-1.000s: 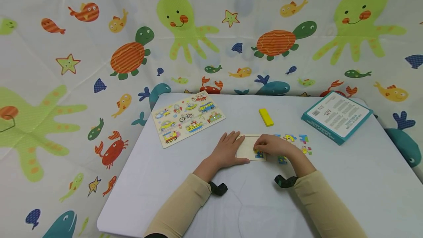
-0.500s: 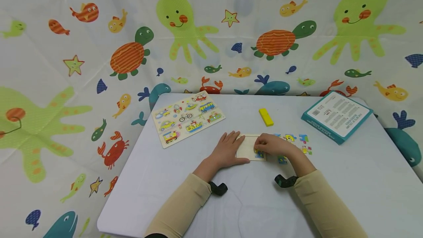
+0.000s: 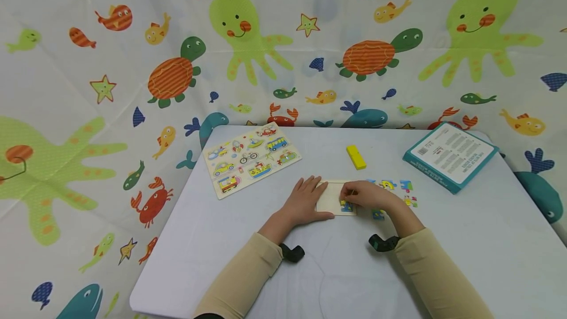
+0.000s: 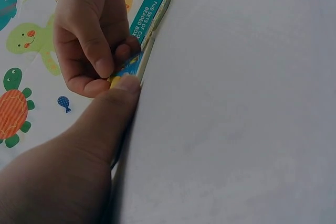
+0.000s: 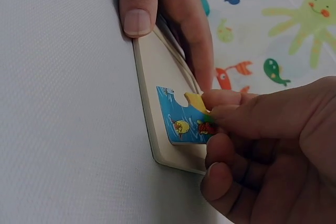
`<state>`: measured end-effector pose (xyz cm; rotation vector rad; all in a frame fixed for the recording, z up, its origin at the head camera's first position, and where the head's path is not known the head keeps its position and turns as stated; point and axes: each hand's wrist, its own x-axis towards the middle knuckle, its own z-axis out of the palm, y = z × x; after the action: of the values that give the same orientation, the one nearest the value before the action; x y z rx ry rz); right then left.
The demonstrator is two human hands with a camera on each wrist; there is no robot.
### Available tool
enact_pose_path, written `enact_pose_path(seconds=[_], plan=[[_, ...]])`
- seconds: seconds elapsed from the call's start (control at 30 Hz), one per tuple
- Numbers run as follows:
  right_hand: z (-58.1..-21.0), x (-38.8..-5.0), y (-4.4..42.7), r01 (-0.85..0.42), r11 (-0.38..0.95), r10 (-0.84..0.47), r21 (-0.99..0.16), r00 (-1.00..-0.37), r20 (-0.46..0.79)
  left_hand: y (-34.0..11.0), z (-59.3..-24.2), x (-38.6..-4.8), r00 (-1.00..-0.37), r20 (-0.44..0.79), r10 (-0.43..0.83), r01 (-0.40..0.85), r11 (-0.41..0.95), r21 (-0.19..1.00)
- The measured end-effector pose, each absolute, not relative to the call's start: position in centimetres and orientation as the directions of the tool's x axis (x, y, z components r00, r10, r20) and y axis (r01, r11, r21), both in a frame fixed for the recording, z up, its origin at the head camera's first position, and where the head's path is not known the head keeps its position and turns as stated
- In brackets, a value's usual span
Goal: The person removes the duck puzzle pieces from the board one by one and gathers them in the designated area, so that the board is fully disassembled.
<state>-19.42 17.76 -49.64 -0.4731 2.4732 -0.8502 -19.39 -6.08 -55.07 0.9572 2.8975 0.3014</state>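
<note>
A small pale wooden puzzle tray (image 3: 329,198) lies on the white table, with a thin raised border. My left hand (image 3: 304,203) rests on its left side, fingers spread, and the thumb (image 5: 137,22) presses near the edge. In the right wrist view, a blue and yellow jigsaw piece (image 5: 181,116) sits at the tray's near right corner. Thumb and fingers of my right hand (image 3: 366,195) pinch the piece's far side; part of it is hidden behind the fingertips. Loose jigsaw pieces (image 3: 406,185) lie right of the tray, some partly covered by the right hand.
A wooden board with vehicle pictures (image 3: 252,157) lies at the back left. Behind the tray is a yellow block (image 3: 356,157). A teal box (image 3: 452,156) sits at the back right. A sea-animal printed cloth (image 3: 274,9) hangs behind the table.
</note>
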Motion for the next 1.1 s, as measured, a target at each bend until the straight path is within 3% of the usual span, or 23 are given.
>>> enact_pose_path(seconds=[1.1], plan=[[-48.1,-18.7,22.2,-0.149,0.712,-0.453,-0.686,-0.844,-0.287,-6.3,-54.9,-19.3,-0.798,-0.004,0.603,0.586,0.776,0.235]])
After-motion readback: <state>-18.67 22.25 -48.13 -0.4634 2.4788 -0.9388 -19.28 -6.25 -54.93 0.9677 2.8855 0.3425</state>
